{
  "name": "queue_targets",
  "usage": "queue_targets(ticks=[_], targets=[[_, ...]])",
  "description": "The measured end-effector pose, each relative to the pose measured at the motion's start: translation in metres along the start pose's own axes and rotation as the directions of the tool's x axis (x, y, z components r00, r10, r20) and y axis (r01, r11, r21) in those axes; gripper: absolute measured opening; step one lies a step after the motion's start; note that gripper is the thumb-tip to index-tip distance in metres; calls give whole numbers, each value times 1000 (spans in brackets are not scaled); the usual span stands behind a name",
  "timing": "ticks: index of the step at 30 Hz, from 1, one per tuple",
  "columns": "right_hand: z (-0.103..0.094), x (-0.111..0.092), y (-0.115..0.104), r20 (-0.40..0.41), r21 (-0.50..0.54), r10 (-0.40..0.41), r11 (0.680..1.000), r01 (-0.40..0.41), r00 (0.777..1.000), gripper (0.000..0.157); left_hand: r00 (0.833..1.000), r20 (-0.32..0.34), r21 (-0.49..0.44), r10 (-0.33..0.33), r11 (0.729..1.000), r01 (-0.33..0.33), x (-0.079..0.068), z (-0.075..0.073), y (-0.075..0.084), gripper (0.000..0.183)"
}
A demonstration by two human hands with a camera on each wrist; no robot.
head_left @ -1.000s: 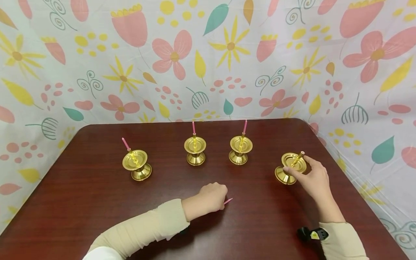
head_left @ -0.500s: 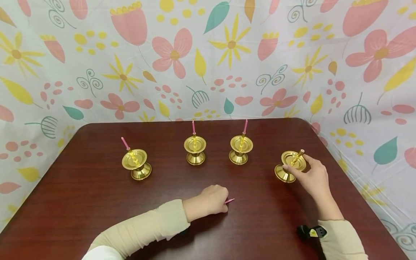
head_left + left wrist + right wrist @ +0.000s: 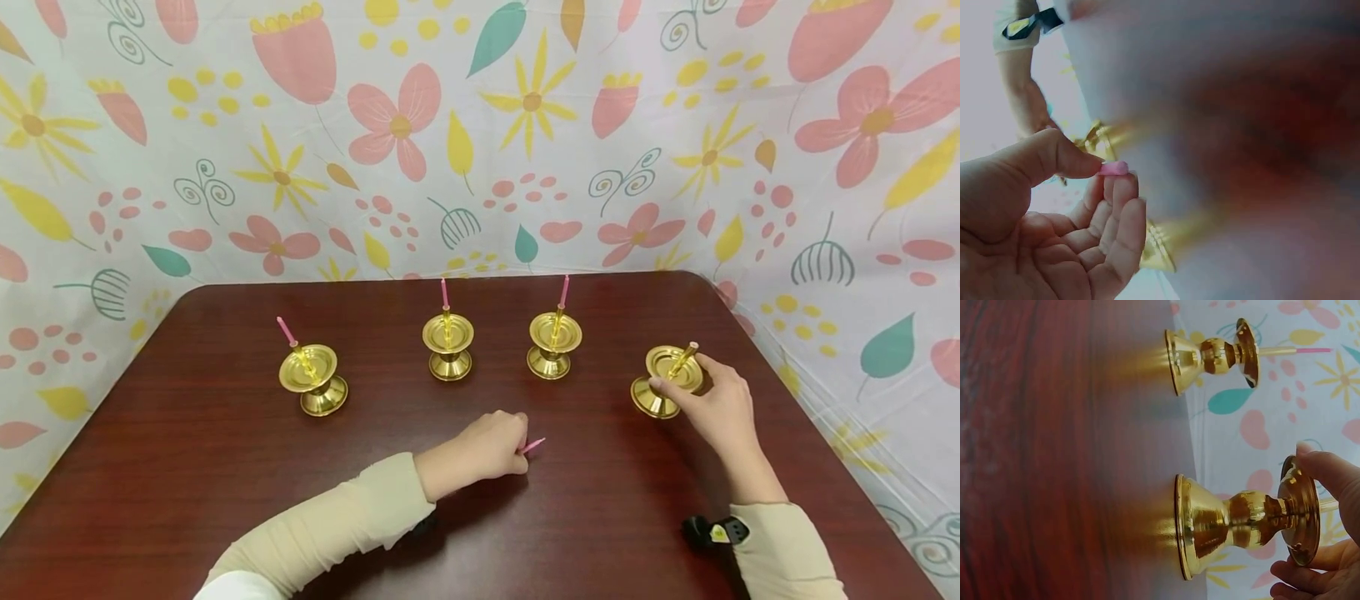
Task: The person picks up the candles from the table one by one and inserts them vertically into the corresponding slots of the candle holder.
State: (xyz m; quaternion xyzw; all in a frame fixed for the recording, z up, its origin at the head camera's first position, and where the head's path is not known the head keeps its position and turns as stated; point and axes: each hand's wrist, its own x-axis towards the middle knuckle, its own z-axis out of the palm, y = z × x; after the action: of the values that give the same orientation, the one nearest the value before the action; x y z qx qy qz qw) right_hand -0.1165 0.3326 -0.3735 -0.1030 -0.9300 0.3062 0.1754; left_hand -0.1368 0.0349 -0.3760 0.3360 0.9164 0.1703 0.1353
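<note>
My left hand (image 3: 491, 446) pinches a thin pink candle (image 3: 533, 445) between thumb and fingers above the middle of the table. In the left wrist view the pink end of the candle (image 3: 1114, 168) sticks out past the thumb tip. Over at the right, my right hand (image 3: 723, 406) grips the dish rim of a brass candle holder (image 3: 654, 400), thumb on one side and fingers on the other. That holder's upright tube (image 3: 683, 360) has no candle in it. The right wrist view shows its base (image 3: 1194, 528) standing on the table.
Three more brass holders stand in a row, each bearing a pink candle: one at left (image 3: 324, 396), one at centre (image 3: 450, 365) and one right of centre (image 3: 549, 364). A flowered cloth (image 3: 480, 125) hangs behind the dark wooden table (image 3: 225, 467).
My left hand has moved slightly up and to the right with the candle, whose tip now points more upward. The right hand keeps its grip on the holder, which has barely shifted.
</note>
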Motion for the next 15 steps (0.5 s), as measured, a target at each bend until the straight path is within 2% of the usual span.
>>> queue_targets(ticks=[6,11,15], targets=[[1,-1,0,15,15,21,1000,-21,1000,80,996,-68,-147,52,987,-62,7,-14,1,18],[2,-2,0,4,14,13,1000,-13,1000,78,990,-117,-215,75,972,-98,13,-22,3,11],[2,-2,1,-6,9,15,1000,-15,1000,78,979,-172,-264,106,953,-150,19,-25,4,8]])
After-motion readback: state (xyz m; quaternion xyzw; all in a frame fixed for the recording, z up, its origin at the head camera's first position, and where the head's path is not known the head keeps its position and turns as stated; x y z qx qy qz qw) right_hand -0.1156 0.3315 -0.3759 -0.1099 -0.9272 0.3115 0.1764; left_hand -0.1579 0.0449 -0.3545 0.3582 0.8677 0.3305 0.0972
